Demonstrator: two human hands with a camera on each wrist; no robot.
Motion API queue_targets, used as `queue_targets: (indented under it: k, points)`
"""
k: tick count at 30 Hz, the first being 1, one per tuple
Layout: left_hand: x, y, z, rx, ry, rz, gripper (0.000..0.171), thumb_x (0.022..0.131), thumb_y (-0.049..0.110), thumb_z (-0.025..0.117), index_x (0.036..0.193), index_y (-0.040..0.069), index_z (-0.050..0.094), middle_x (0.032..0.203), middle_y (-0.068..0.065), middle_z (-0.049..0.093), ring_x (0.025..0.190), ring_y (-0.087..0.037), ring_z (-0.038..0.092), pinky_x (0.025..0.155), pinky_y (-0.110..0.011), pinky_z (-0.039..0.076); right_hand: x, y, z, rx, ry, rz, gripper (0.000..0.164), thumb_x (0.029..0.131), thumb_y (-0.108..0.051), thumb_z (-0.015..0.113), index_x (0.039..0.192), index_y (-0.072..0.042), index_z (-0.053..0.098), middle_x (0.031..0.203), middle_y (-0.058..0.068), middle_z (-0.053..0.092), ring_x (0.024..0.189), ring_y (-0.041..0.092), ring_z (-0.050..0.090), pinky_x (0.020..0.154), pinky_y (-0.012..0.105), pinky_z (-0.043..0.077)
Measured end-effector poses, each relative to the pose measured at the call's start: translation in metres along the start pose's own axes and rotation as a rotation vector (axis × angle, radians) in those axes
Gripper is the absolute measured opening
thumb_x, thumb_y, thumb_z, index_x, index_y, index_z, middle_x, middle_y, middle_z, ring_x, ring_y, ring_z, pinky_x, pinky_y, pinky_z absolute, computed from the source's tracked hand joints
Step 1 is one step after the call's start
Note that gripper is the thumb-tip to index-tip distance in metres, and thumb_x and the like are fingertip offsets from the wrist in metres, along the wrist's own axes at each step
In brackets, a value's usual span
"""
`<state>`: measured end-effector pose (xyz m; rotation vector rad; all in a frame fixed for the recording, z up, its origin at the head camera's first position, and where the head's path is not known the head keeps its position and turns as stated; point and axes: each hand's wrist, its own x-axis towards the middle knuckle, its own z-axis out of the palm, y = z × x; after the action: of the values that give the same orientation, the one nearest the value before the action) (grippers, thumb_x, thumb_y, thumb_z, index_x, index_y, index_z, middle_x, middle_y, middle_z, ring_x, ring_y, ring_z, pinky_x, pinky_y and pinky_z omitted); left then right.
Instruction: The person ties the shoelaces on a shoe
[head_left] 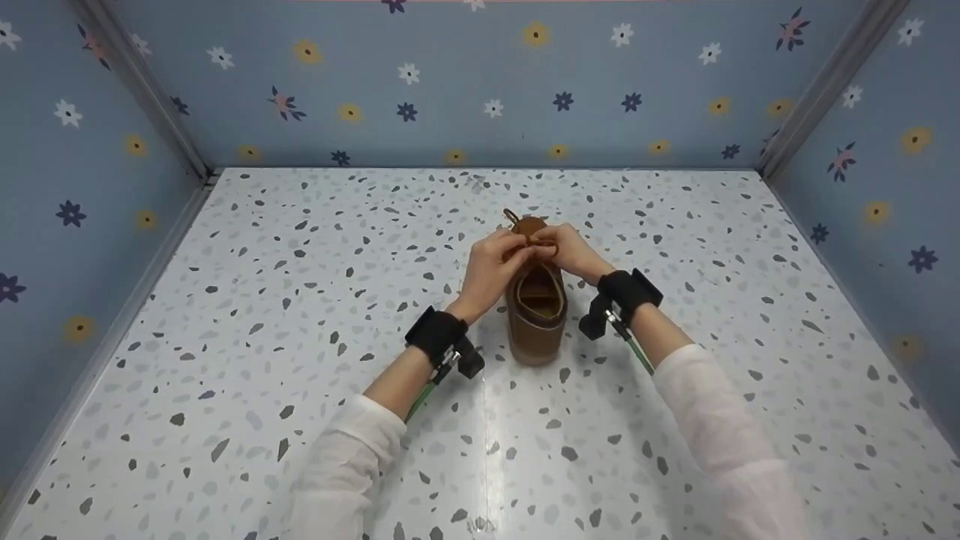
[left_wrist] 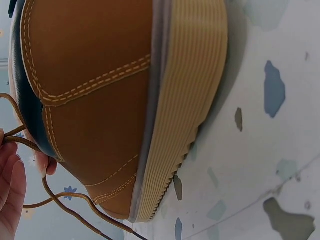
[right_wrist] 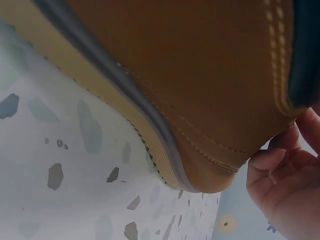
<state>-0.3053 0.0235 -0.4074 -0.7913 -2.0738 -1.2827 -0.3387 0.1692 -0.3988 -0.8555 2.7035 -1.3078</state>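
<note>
A brown shoe (head_left: 535, 346) with a tan ribbed sole (left_wrist: 185, 100) stands upright on the speckled surface, its toe pointing away from me. Over its tongue, my left hand (head_left: 491, 264) pinches the brown shoelace (left_wrist: 64, 209) between thumb and fingertips. Close beside it, my right hand (head_left: 571, 249) has bent fingers around another part of the lace. A lace loop sticks up past the left fingertips in the head view, and loose lace ends hang along the shoe in the left wrist view. The right wrist view shows the right fingers (right_wrist: 267, 160) at the shoe's upper; their lace is hidden there.
The white speckled tabletop (head_left: 300, 330) spreads around the shoe. Blue flowered panels (head_left: 450, 82) enclose it at the back and both sides. Each wrist wears a black strap (head_left: 437, 335) with a small camera and a green cable.
</note>
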Motion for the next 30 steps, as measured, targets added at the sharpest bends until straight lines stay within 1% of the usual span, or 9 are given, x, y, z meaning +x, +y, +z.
queue_targets:
  k: [12,19,20,21,23,26,27,28,30]
  points:
    - [-0.001,-0.001,0.001,-0.014,0.001,-0.011,0.013,0.064,0.017,0.054,0.074,0.009,0.056,0.066,0.008,0.046,0.058,-0.001,0.04,0.051,-0.013,0.032,-0.006,-0.005,-0.001,0.088,0.016,0.173,0.022,0.069,-0.022,0.049,0.085,-0.007,0.053,0.079,0.002,0.049,0.067,0.01,0.044,0.057,0.022,0.036]
    - [-0.001,-0.002,0.002,-0.011,0.017,0.003,0.012,0.064,0.019,0.054,0.072,0.01,0.056,0.065,0.008,0.046,0.056,-0.001,0.039,0.049,-0.014,0.031,-0.009,-0.007,0.0,0.176,0.071,0.226,0.021,0.069,-0.017,0.05,0.085,-0.004,0.052,0.08,0.004,0.049,0.068,0.013,0.045,0.057,0.023,0.036]
    - [-0.002,-0.014,0.009,-0.02,0.01,-0.008,0.011,0.066,0.018,0.053,0.072,0.009,0.056,0.065,0.006,0.046,0.056,-0.002,0.039,0.049,-0.015,0.032,-0.01,-0.01,-0.001,0.204,0.08,0.241,0.02,0.069,-0.015,0.049,0.085,-0.003,0.052,0.08,0.005,0.049,0.067,0.013,0.045,0.056,0.023,0.036]
    - [-0.002,-0.015,0.01,-0.024,0.01,-0.013,0.011,0.066,0.018,0.053,0.073,0.01,0.056,0.066,0.006,0.046,0.056,-0.003,0.04,0.05,-0.016,0.032,-0.01,-0.01,0.0,0.224,0.085,0.258,0.02,0.07,-0.014,0.049,0.086,-0.003,0.052,0.08,0.006,0.049,0.067,0.014,0.045,0.055,0.024,0.036]
    - [-0.003,-0.016,0.011,-0.025,0.009,-0.017,0.011,0.066,0.018,0.052,0.073,0.01,0.056,0.066,0.006,0.046,0.057,-0.003,0.04,0.05,-0.016,0.032,-0.005,0.013,0.002,0.253,0.093,0.286,0.022,0.069,-0.02,0.05,0.085,-0.006,0.052,0.079,0.006,0.049,0.064,0.015,0.045,0.047,0.029,0.035]
    - [-0.003,-0.016,0.011,-0.03,0.003,-0.035,0.011,0.067,0.018,0.051,0.074,0.011,0.056,0.066,0.006,0.046,0.056,-0.003,0.041,0.05,-0.016,0.032,0.007,0.066,0.01,0.323,0.138,0.311,0.028,0.066,-0.031,0.05,0.083,-0.009,0.053,0.078,0.007,0.049,0.061,0.019,0.044,0.042,0.032,0.033]
    - [-0.001,-0.003,0.003,-0.017,0.01,-0.025,0.011,0.066,0.019,0.053,0.073,0.011,0.056,0.065,0.008,0.046,0.057,-0.002,0.04,0.05,-0.015,0.032,0.013,0.088,0.014,0.352,0.156,0.318,0.032,0.064,-0.036,0.05,0.083,-0.01,0.053,0.078,0.007,0.049,0.061,0.02,0.044,0.041,0.033,0.033]
    - [-0.001,-0.002,0.002,-0.01,0.007,-0.024,0.012,0.066,0.019,0.053,0.073,0.011,0.056,0.065,0.008,0.046,0.056,-0.001,0.04,0.049,-0.015,0.032,0.017,0.106,0.016,0.395,0.176,0.319,0.034,0.062,-0.038,0.05,0.082,-0.011,0.052,0.077,0.008,0.049,0.061,0.021,0.044,0.041,0.034,0.033]
    - [-0.001,-0.001,0.001,-0.005,0.002,-0.028,0.012,0.065,0.02,0.052,0.074,0.012,0.056,0.065,0.008,0.046,0.056,-0.001,0.039,0.049,-0.014,0.032,0.019,0.118,0.018,0.495,0.213,0.322,0.036,0.063,-0.037,0.049,0.085,-0.008,0.05,0.078,0.011,0.048,0.062,0.023,0.044,0.046,0.031,0.036]
